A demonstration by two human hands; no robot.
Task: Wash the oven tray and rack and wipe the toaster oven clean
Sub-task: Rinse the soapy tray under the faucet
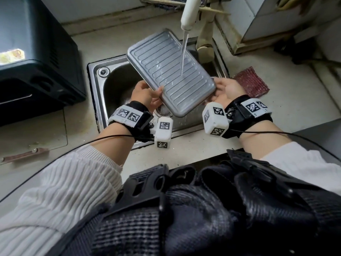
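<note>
Head view looks down on a person holding the ribbed oven tray (170, 71) tilted over the steel sink (96, 85), with water from the white faucet (188, 13) running onto its surface. Her left hand (145, 95) grips the tray's left edge, fingers curled round the rim, while the right hand (227, 89) holds the right edge near the lower corner. Left on the counter stands the black toaster oven (35, 58), and a red scouring cloth (251, 82) lies just right of the sink.

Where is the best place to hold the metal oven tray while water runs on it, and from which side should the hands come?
Hold the oven tray by its raised rim on the two long edges near the low end, left hand and right hand coming from opposite sides. The ridged middle is wet, and the rim probably gives a firmer grip.
</note>
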